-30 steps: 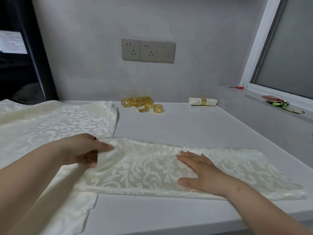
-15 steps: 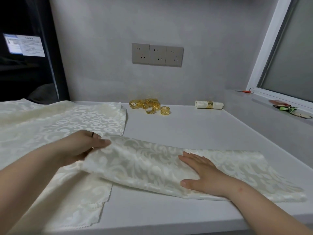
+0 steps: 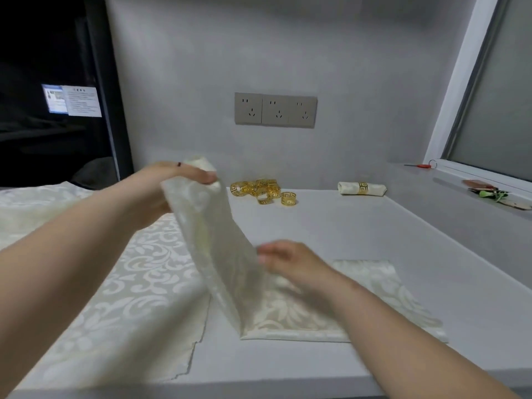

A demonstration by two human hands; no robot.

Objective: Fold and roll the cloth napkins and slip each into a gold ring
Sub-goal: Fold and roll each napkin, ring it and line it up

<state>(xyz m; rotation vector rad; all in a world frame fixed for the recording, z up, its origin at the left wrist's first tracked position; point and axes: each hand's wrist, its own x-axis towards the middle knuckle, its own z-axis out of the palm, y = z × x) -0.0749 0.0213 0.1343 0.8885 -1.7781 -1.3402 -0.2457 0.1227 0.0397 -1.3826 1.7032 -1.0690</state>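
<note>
Grey matte countertop (image 3: pixel 359 231) runs from the near edge to the back wall, and a broad stack of cream damask cloths with a pale scroll pattern (image 3: pixel 121 283) covers its left side. Just right of that stack lies the folded cream damask napkin (image 3: pixel 374 286). Its right half is flat on the counter while its left half is lifted steeply, hinged along a crease near the front edge. The left hand (image 3: pixel 169 188) pinches the raised end of this napkin between thumb and fingers, well above the surface. The right hand (image 3: pixel 290 260) rests on the flat half beside the lifted flap, and its fingers look stretched out and holding nothing, though blurred. Near the back wall sits a small heap of gold openwork napkin rings (image 3: pixel 259 191), and to their right, apart from them, a rolled cream napkin already banded by a gold ring (image 3: pixel 361 188)
</note>
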